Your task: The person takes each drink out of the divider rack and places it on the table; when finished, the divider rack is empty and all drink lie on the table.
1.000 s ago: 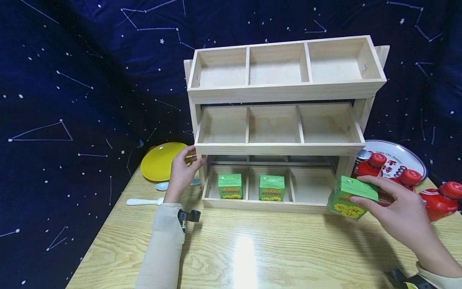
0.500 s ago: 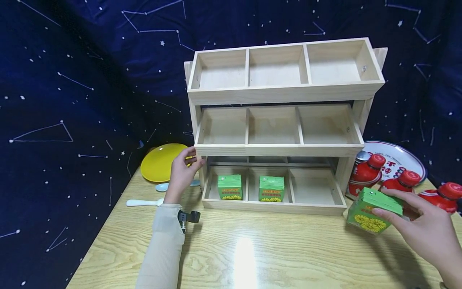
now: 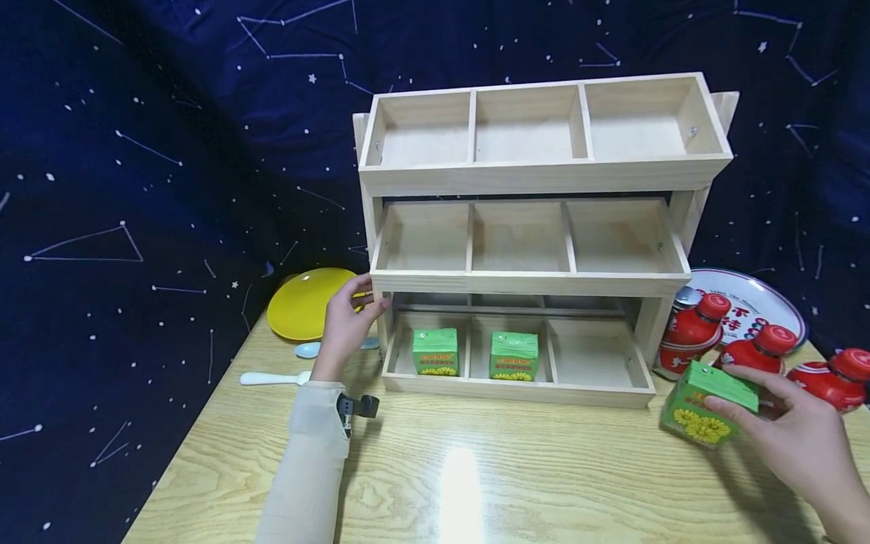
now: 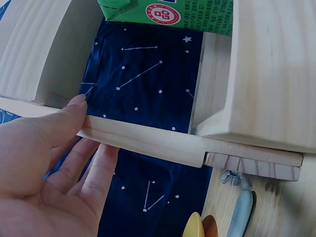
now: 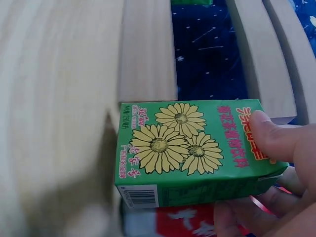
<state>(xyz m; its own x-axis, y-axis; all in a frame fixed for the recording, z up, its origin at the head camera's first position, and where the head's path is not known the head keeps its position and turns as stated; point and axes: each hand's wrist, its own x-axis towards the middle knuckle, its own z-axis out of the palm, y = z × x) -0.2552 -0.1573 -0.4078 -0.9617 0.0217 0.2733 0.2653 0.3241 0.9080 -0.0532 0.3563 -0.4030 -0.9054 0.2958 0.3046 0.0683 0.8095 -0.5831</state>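
My right hand (image 3: 802, 434) grips a green drink carton (image 3: 710, 404) with yellow flowers, thumb on its printed front. It hangs over the table, right of the wooden shelf (image 3: 530, 284), in front of the red bottles. The right wrist view shows the same carton (image 5: 173, 140) close up, apart from the shelf. With thumb and fingers on either side, my left hand (image 3: 345, 325) holds the shelf's left side post (image 4: 148, 140). Two more green cartons, a left one (image 3: 436, 352) and a middle one (image 3: 514, 356), stand in the bottom tier's left and middle compartments.
Red bottles (image 3: 693, 330) and a white plate (image 3: 775, 302) with red characters stand right of the shelf. To its left are a yellow plate (image 3: 302, 306), a blue spoon (image 3: 308, 350) and a white-handled utensil (image 3: 268, 378). A dark starry cloth (image 3: 170, 189) hangs behind.
My right hand has carried the carton rightward and nearer to me, away from the shelf's bottom right corner, then stayed almost still. The left hand has kept its place on the post.
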